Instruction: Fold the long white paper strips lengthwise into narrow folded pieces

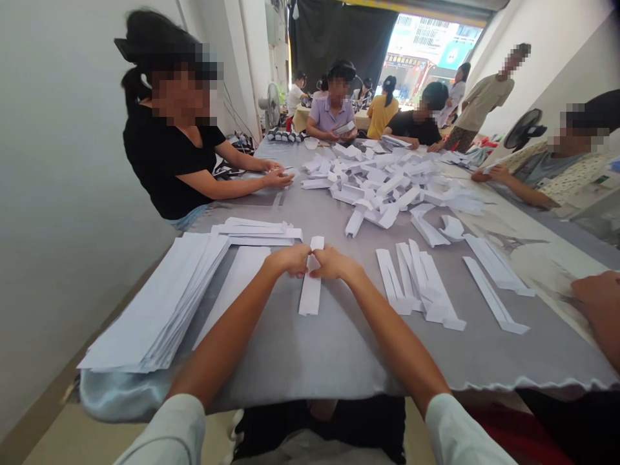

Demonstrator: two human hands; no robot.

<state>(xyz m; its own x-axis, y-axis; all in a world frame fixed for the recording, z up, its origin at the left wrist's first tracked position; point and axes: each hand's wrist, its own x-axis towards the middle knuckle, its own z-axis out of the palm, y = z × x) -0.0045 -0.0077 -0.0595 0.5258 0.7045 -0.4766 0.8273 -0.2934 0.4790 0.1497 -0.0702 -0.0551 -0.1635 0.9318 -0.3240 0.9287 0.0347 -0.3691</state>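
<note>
A narrow folded white paper strip lies lengthwise before me on the grey tablecloth. From its left side my left hand grips it, fingers curled and pressed together. My right hand is closed on the same strip from the right, thumb and fingertips meeting my left hand near its upper half. The hands hide part of the strip. Left of my arms are a flat white sheet and a thick stack of white paper. Several folded strips lie right of my right hand.
A large heap of folded paper pieces covers the table's middle. More paper lies behind the stack and at right. A co-worker in black sits at left; others sit around the far side and right. An arm shows at the right edge.
</note>
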